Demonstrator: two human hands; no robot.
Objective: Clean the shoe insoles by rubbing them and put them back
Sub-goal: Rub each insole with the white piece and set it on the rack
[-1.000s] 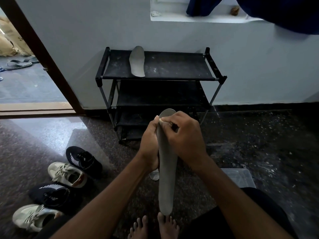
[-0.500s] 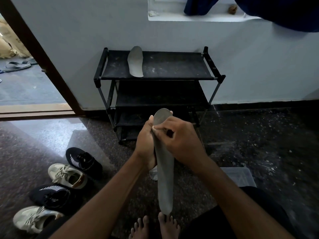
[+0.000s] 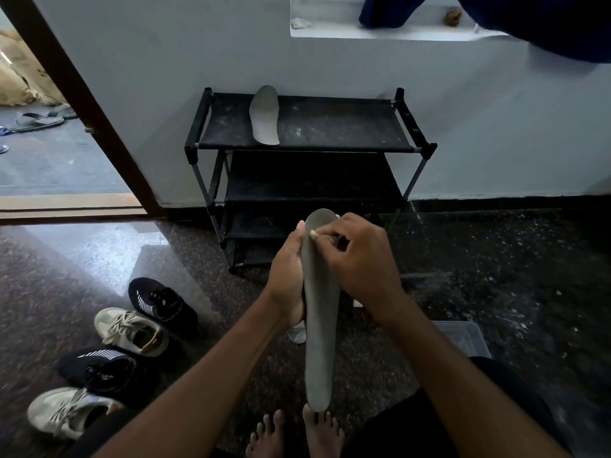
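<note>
Rubbing appears to be under way, judging by the grip. Nearest, the person's bare feet [image 3: 297,431] stand on the dark floor. The lower end of the held insole [image 3: 320,325] hangs just above the toes, well below the fingers. The left hand [image 3: 287,279] wraps the insole's left edge about midway up; its fingers pass behind and are hidden. The right hand [image 3: 360,259] comes over from the other side, thumb and forefinger pinched together on the insole's face just short of its upper end.

Left of the fingers and lower, four shoes [image 3: 132,330] lie in a row, two black and two pale. Beyond the fingertips stands the shoe rack [image 3: 347,127]. A second insole [image 3: 264,115] lies flat on its top shelf, well apart from both hands.

Assessment: early to middle stage. One insole is in hand and one is set aside, and no refitting is evident.

Not determinable:
- whether the rack insole is already cleaned
- whether any shoe holds an insole, as the interiors are too dark
- the pale object [image 3: 297,333] just under the left hand, mostly covered
- whether the pinch holds a cloth
- the clear container [image 3: 463,337] right of the fingers, partly cut off by the forearm
- the rack's lower shelves, which are in shadow
</note>
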